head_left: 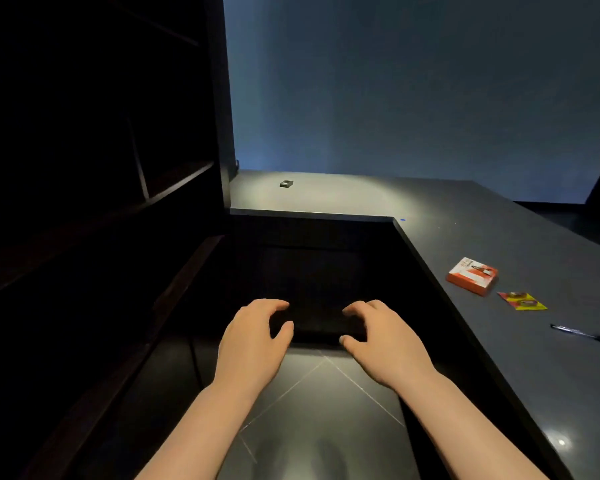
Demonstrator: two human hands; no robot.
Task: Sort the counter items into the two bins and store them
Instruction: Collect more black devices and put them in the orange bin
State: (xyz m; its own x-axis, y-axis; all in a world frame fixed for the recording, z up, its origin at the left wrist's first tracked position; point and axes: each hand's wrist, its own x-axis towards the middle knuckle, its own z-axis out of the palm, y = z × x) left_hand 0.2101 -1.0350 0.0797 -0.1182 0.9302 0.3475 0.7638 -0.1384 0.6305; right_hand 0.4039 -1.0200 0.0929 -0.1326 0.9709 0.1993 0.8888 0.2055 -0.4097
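A black bin (319, 329) sits low in front of me, below counter height, and is hard to make out in the dark. My left hand (253, 337) grips its left side and my right hand (385, 341) grips its right side, fingers curled over the edge and thumbs on the near wall. What is inside the bin is hidden. On the grey counter (499, 341) to my right lie an orange box (471, 275), a red and yellow packet (522, 301) and a dark pen (584, 336). A small black item (286, 183) rests on the far left part of the counter.
The counter is L-shaped and wraps round the far and right sides. Dark shelving (136, 188) fills the left. A glossy tiled floor (323, 410) shows below my arms. A blue-grey wall (413, 91) stands behind the counter.
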